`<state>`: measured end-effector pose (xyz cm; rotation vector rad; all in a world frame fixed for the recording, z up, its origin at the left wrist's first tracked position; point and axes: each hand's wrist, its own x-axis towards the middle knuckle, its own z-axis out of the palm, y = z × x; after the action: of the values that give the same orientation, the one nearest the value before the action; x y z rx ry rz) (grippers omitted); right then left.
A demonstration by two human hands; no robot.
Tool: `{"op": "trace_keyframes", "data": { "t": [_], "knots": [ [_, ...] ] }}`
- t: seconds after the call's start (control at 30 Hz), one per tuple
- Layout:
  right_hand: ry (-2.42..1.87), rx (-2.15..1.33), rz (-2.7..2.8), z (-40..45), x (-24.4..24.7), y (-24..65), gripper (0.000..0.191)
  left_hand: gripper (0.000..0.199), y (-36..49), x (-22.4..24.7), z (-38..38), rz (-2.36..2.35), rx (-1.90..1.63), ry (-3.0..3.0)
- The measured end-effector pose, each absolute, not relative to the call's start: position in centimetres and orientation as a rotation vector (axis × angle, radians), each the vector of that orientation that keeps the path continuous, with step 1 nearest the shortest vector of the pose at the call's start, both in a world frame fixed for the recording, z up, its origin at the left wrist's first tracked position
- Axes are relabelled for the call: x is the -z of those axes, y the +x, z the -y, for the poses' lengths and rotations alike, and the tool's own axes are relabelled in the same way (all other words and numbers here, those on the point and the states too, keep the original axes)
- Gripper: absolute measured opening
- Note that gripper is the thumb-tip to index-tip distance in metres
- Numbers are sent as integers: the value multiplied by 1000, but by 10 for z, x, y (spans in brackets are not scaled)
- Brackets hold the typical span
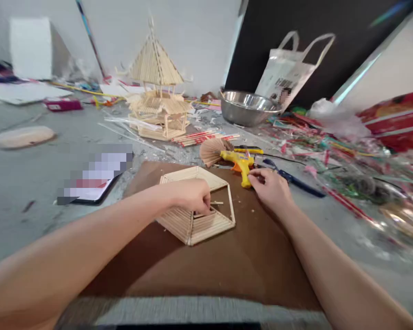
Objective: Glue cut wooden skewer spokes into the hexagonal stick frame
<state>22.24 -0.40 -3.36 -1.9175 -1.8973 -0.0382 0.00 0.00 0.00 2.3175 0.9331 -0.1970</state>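
Observation:
A hexagonal frame of thin wooden sticks lies on the brown board, some of its sections filled with parallel sticks and others open. Over its middle, my left hand is closed with the fingers pointing down. What its fingertips hold is hidden, and a short stick shows just beside them. At the frame's upper right is a yellow hot glue gun with an orange trigger. My right hand has its thumb and bent fingers at the right side of the gun's handle.
Behind stands a stick pagoda model, with red-tipped sticks beside it. A phone lies left of the brown board. Dark-blue handled pliers, a brown fan-shaped piece, a metal bowl and scattered scraps are at the right.

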Motion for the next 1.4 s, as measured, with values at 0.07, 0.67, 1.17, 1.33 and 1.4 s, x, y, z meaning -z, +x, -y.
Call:
{"op": "trace_keyframes", "data": {
  "t": [0.07,0.67,1.17,1.33,1.4],
  "knots": [
    [-1895,92,1889,4,34,222,23,25,-1,1,0,-931,199,2301],
    [-1952,244,1922,5,35,214,30,21,-2,4,0,-921,190,2250],
    [-2096,-85,1784,-1,37,217,40,21,-2,3,0,-918,198,2274],
    [-2105,-127,1754,-5,37,221,37,22,-3,3,-1,-914,206,2274],
    [-2121,-101,1741,-4,36,221,36,22,-3,3,-1,-919,206,2280]
  ]
}}
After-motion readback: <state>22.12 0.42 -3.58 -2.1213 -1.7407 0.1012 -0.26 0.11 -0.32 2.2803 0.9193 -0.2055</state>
